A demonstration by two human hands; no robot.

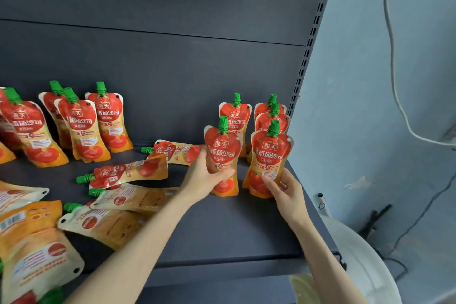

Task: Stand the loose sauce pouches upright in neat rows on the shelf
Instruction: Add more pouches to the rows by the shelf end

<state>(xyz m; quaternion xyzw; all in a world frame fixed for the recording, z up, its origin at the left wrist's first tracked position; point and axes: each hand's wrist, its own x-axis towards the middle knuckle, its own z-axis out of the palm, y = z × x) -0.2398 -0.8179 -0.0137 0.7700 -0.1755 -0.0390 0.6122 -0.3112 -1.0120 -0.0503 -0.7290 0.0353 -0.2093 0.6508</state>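
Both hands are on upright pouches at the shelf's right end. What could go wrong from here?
The left hand grips a red-and-orange, green-capped soft sauce pouch around its middle; released carelessly, it might topple the upright pouch behind. The right hand holds a second such pouch near the right edge of the dark grey metal shelf; it could slip off.

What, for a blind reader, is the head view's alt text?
The left hand grips one upright red-and-orange, green-capped plastic sauce pouch, the right hand its twin pouch, on a dark grey metal shelf. More pouches stand behind; loose pouches lie flat leftward.
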